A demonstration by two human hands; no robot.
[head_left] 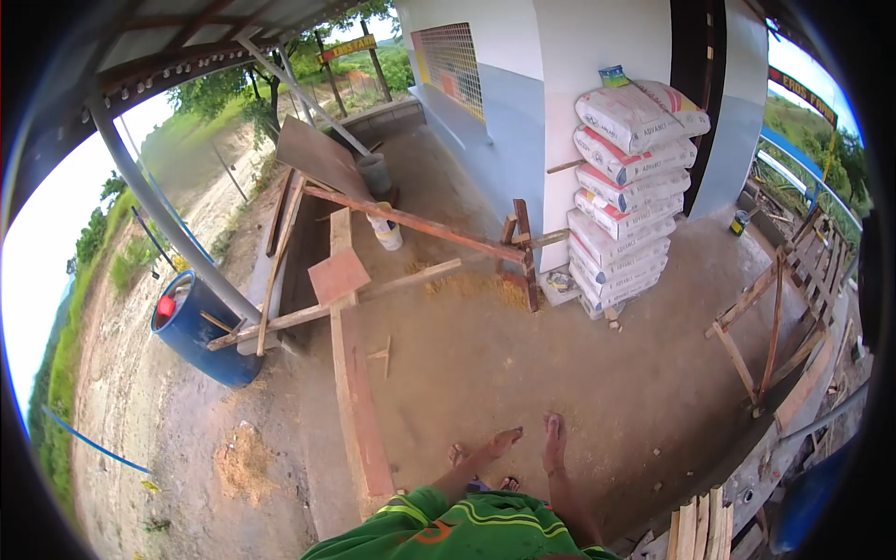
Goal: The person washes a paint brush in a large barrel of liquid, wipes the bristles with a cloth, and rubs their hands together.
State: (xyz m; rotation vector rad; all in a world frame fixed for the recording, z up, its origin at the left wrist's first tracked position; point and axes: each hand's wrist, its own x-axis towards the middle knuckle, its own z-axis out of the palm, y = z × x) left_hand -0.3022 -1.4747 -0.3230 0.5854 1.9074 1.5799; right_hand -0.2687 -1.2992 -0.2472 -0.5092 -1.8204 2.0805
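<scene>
Both of my hands hang forward at the bottom middle of the head view, below the green shirt, over the brown concrete floor [457, 373]. My left hand [505, 440] points to the right with its fingers loosely stretched, and nothing shows in it. My right hand [554, 441] points away from me beside it, its fingers appearing extended; I see nothing held. The hands are small here, so finer finger detail is unclear. My feet stand partly hidden beneath my arms. Nearest on the left lies a long wooden plank [357, 411], touched by neither hand.
Stacked cement bags [623, 191] stand against the wall. A wooden frame [425, 227] crosses the floor at left, near a white bucket [386, 233] and a blue barrel [210, 336]. More timber framing [773, 327] stands at right; cut wood pieces [700, 527] lie at lower right.
</scene>
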